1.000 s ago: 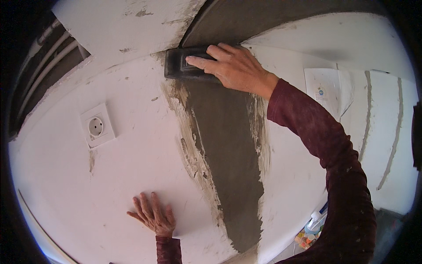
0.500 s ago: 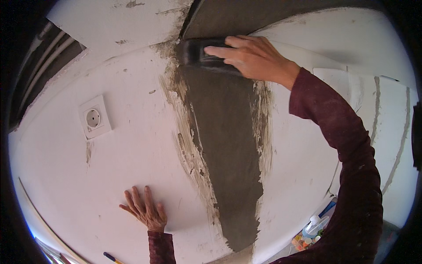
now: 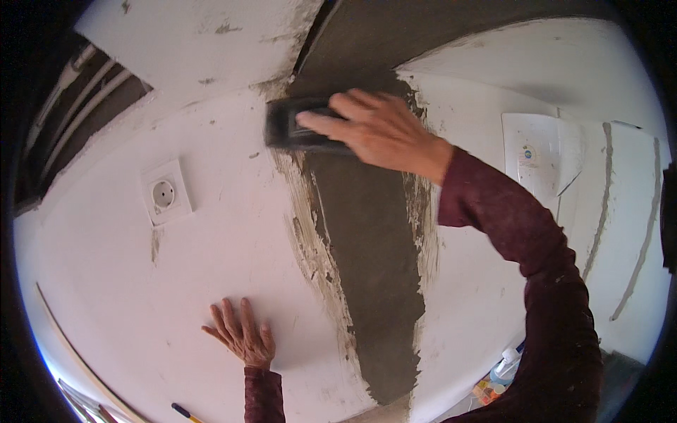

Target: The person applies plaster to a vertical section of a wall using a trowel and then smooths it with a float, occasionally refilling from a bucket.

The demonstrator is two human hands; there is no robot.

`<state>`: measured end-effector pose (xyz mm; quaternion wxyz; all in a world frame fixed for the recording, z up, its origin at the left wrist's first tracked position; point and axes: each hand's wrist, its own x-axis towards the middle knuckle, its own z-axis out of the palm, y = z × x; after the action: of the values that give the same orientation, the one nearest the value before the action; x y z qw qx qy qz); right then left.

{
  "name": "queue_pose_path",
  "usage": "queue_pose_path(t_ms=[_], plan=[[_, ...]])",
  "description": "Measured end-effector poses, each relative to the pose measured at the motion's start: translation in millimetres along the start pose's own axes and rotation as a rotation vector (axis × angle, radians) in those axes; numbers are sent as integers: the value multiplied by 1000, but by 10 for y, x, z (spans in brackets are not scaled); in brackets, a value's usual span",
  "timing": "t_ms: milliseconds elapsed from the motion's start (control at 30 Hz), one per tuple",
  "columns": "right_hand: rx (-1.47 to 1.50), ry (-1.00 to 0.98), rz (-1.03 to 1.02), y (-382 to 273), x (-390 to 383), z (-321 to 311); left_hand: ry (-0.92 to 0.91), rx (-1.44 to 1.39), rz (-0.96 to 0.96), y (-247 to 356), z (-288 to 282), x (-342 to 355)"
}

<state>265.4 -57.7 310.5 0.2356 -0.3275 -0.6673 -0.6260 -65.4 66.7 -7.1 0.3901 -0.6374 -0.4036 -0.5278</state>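
White plastered wall, scuffed in spots. White socket mounted left of centre. Dark opening with pale pipes upper left. Grey filled seams far right. Even, soft daylight.

Bright, even daylight on the white wall, soft shadow under the right hand, no glare, slight motion blur on that hand, strong fisheye bending at the rim, black vignette in the corners
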Motion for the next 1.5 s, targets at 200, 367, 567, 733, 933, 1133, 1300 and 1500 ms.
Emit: queue_pose_path(t_ms=[200,367,567,733,933,1133,1300,1500], plan=[[-49,3,59,222,117,64,1,-28,-9,33,-14,2],[-131,54,0,575,-79,32,2,33,21,11,-19,1],[-100,-47,57,818,-344,-46,8,63,38,-33,-26,2],[-150,-39,109,1054,-710,-153,9,46,18,3,-5,-6],[-317,-159,402,919,-1222,-540,2,29,17,52,-27,15],[6,92,-10,204,-325,-85,12,47,19,26,44,18],[-16,141,-17,215,32,217,-7,54,7,22,33,-1],[2,59,24,589,-186,60,-2,66,15,-27,-49,7]])
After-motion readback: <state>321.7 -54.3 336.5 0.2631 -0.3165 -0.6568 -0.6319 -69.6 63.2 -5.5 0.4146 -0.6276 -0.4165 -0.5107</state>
